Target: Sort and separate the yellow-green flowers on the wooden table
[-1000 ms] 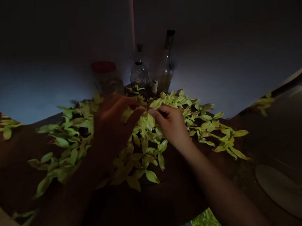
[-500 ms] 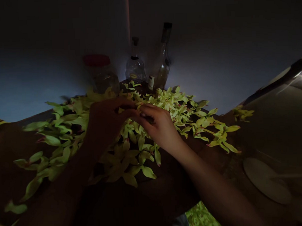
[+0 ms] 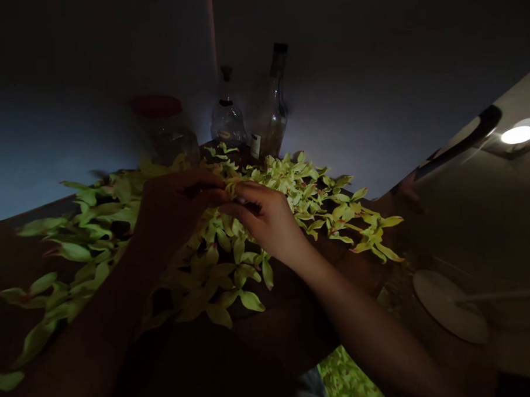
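Observation:
My left hand [image 3: 177, 196], in shadow, and my right hand [image 3: 270, 219] meet at their fingertips above a dark wooden table [image 3: 270, 321]. Between the fingertips is a small yellow-green flower [image 3: 232, 187], partly covered by the fingers. Both hands are closed in a pinch on it. Many loose flowers [image 3: 295, 188] of the same yellow-green, some with pinkish tips, lie spread under and around my hands. Single blooms [image 3: 252, 300] lie nearer to me on the wood.
Against the wall corner stand a red-lidded jar [image 3: 158, 106], a rounded glass bottle [image 3: 228, 124] and a taller bottle [image 3: 276, 116]. More flowers [image 3: 349, 379] show below the table's near edge. To the right are a pale round disc [image 3: 449, 307] with a rod and a bright light [image 3: 518, 135].
The view has turned slightly right, so the table and bottles sit further left. More of the flower shows between my fingertips. A flower beyond the table's right edge no longer shows.

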Action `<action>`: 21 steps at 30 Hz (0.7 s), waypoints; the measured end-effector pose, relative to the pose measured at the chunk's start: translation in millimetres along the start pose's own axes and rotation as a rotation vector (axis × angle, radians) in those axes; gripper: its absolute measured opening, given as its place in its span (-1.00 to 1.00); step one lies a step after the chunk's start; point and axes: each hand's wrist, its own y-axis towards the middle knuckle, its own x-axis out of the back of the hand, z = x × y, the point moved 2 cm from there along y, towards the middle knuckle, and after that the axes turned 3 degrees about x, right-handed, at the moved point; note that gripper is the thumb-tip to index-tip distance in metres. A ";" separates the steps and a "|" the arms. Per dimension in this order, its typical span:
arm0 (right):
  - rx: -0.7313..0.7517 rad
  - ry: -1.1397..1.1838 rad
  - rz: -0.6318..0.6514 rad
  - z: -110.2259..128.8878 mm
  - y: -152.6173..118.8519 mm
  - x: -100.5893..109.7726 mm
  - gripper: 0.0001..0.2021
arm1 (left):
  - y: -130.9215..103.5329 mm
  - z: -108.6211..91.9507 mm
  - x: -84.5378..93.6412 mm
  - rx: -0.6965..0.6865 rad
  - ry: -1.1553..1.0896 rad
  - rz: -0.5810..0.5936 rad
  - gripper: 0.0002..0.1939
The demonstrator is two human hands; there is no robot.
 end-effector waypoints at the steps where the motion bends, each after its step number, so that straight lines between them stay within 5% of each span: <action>1: -0.003 0.011 -0.005 -0.1 0.0 0.1 -0.83 | 0.3 -0.5 -0.2 -0.011 0.018 0.000 -0.95; 10: -0.079 0.084 -0.053 0.7 -0.8 4.8 -0.69 | 0.5 -1.8 -3.4 -0.165 0.118 0.076 -0.91; 21: -0.237 0.189 -0.410 -20.0 2.6 20.0 -0.60 | 4.2 10.6 5.1 0.004 -0.169 -0.398 -0.73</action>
